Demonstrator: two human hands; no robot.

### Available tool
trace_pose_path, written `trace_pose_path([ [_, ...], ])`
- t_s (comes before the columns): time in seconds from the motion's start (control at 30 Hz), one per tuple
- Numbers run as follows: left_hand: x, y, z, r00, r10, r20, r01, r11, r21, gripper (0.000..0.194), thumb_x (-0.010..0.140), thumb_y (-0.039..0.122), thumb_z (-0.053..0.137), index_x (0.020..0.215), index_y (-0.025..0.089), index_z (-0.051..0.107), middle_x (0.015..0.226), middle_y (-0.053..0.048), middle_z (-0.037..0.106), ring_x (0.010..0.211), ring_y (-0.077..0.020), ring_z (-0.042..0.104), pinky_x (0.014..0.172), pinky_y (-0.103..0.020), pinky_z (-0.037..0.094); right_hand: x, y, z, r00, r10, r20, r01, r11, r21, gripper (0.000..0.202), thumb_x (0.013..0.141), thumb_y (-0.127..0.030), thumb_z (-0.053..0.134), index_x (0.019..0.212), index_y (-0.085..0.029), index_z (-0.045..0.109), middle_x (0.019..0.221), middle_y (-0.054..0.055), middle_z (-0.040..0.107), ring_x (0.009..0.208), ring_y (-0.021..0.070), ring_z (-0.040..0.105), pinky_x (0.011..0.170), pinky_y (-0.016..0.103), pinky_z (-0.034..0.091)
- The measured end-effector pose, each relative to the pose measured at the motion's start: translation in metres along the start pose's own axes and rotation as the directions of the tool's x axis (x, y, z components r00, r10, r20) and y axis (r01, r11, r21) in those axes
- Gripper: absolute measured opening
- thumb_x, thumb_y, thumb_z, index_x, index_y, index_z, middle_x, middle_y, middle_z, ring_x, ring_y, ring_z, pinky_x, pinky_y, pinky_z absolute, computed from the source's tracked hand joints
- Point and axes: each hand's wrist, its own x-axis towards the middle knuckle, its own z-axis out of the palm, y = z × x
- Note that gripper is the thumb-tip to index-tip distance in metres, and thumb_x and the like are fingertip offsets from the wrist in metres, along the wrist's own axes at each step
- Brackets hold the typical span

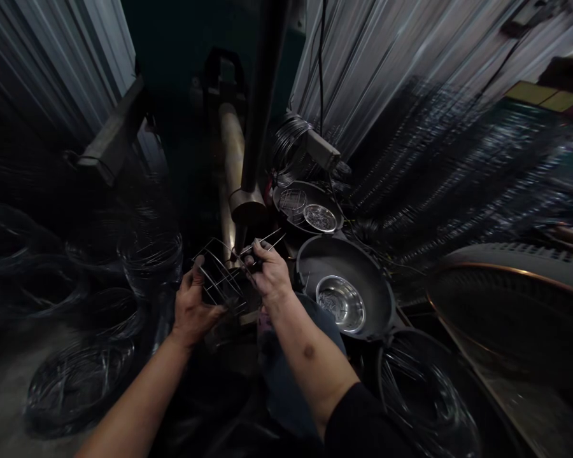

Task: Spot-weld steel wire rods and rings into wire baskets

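Note:
A small wire rack [219,280] of thin bent metal rods is tilted between my hands, below the machine's metal arms. My left hand [193,308] grips its left side, with the thumb up along a rod. My right hand [270,270] is closed in a pinch on thin metal wire pieces [272,238] at the rack's right side, close to the lower machine arm [233,143]. Whether those pieces are joined to the rack I cannot tell. Above them hangs a round metal machine head [247,205].
On the right, a black pan [379,286] holds a steel bowl [353,305] of small metal pieces. A second pan [332,197] behind it holds another bowl [321,218]. Wire coils [81,381] lie at the left. A large copper-rimmed round object [506,267] stands at the far right.

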Motion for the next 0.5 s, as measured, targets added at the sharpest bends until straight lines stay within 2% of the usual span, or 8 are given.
trace_pose_path([
  [0.4,0.0027,-0.0039,0.0035,0.999,-0.020,0.035,0.021,0.999,-0.025,0.105,0.062,0.063,0.071,0.146,0.016,0.028,0.128,-0.018,0.050,0.109,-0.0308,0.057,0.092,-0.045,0.049,0.0059,-0.0005,-0.0013,1.000,-0.017,0.018,0.017,1.000,0.017,0.016,0.073,-0.013,0.066,0.070,-0.017,0.051,0.050,-0.006,0.055,0.040,0.0054,0.046,0.042,0.016,0.043],
  [0.5,0.0038,-0.0028,0.0040,0.999,-0.025,0.021,0.026,0.999,-0.035,0.103,0.063,0.065,0.069,0.144,0.014,0.033,0.122,-0.019,0.053,0.105,-0.0314,0.058,0.089,-0.045,0.050,0.0053,-0.0006,-0.0005,0.999,-0.034,0.007,0.034,0.999,-0.002,0.017,0.072,-0.015,0.068,0.069,-0.017,0.051,0.051,-0.005,0.057,0.039,0.0059,0.046,0.042,0.017,0.043],
])
